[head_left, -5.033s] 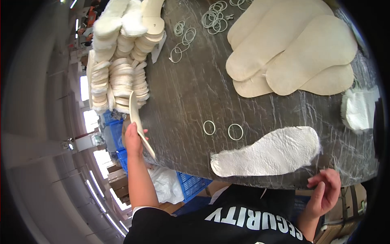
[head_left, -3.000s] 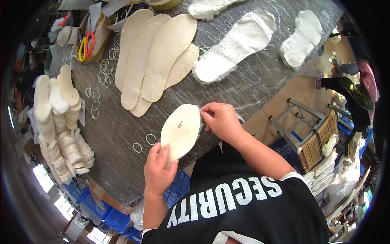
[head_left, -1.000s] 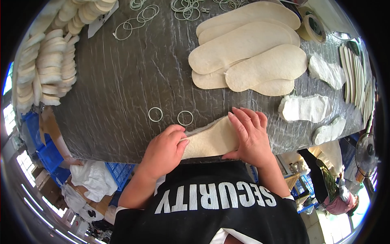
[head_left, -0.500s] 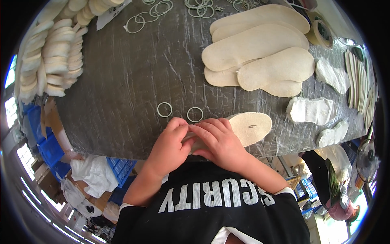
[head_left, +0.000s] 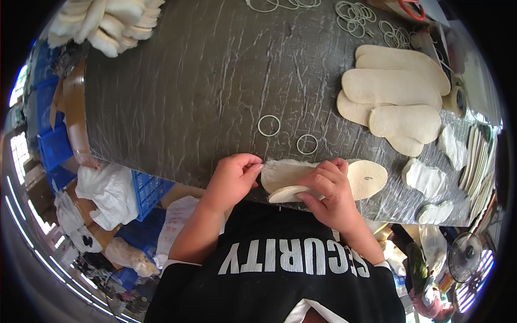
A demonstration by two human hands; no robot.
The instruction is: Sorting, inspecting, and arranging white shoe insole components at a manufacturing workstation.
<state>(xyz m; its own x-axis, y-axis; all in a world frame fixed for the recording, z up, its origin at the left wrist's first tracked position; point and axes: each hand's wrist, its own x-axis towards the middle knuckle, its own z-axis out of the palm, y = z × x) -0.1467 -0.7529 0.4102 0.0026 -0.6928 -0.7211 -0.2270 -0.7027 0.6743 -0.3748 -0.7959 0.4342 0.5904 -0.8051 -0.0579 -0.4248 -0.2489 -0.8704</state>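
Cream insoles with a fluffy white pile lie at the table's near edge. One insole point(head_left: 369, 180) lies flat, its rounded end showing to the right of my right hand. A second insole point(head_left: 285, 194) is tipped up at its near side. My right hand point(head_left: 329, 188) grips it between thumb and fingers. Just off the fluffy left end, my left hand point(head_left: 235, 180) is closed in a pinch with thumb and forefinger together; whatever sits between the tips is too small to make out. Two pale rings, a left ring point(head_left: 269, 125) and a right ring point(head_left: 307, 144), lie beyond the hands.
Flat insoles point(head_left: 396, 89) are stacked at the right, with white fluffy pieces point(head_left: 424, 178) nearer. Bundles of rings point(head_left: 354, 19) lie at the back. A heap of fluffy insoles point(head_left: 110, 21) occupies the far left. Blue crates point(head_left: 148, 191) stand below the table's left side.
My hands have come apart: the left has drawn off leftward, while the right stays on the insoles, whose fluffy part now shows. The whole view has shifted, moving the table things right.
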